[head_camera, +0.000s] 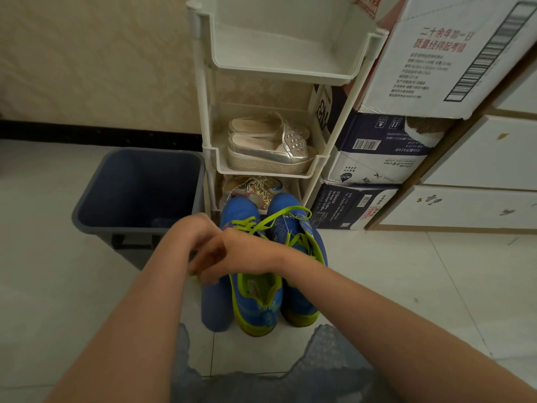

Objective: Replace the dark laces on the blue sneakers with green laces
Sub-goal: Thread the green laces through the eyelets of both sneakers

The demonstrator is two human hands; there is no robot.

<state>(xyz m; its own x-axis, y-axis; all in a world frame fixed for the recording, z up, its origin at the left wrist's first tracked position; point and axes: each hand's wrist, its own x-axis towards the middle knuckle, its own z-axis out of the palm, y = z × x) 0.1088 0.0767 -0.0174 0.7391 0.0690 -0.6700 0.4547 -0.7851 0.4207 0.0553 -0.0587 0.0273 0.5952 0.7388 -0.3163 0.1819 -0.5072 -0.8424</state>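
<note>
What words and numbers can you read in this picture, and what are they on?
"二十余年如一日", in red, on the tall white cardboard box.
"N30" on the navy and white carton below it.
Small print, barcodes, labels on the lowest dark carton and print on the blue sneakers: too blurred to read.

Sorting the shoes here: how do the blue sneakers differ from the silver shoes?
The blue sneakers stand on the floor; the silver shoes sit on the rack's middle shelf. The blue sneakers carry green laces; the silver shoes show none. Both are pairs, side by side.
</note>
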